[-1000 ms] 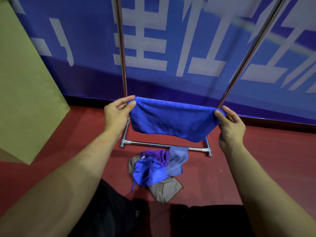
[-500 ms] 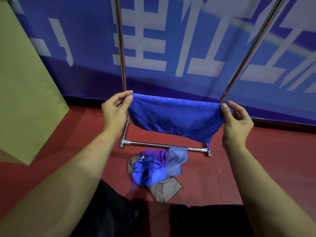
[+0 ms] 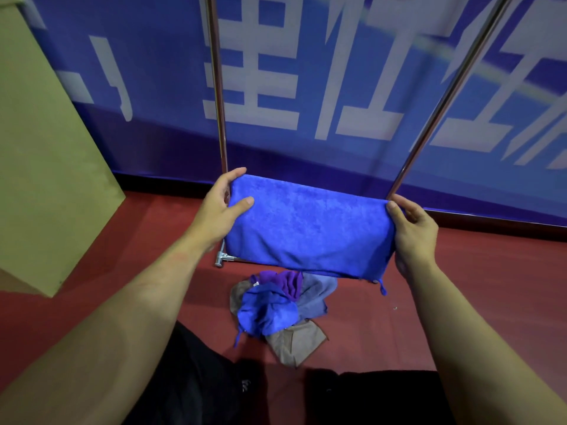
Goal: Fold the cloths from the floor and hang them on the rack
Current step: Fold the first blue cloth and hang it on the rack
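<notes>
Head view, blue cloth (image 3: 308, 228) stretched between both grips

The blue cloth (image 3: 310, 228) now shows a broad, flat face toward the camera, where 1 second ago it hung as a narrower sagging band. The left hand (image 3: 218, 210) now has its thumb laid on the cloth's front face instead of pinching the top corner. The right hand (image 3: 412, 231) sits lower along the cloth's right edge than before.

L hand (image 3: 219, 207) & R hand (image 3: 412, 233) grip ends of folded blue cloth (image 3: 306, 228), cloth pile (image 3: 279, 311) on floor below
</notes>
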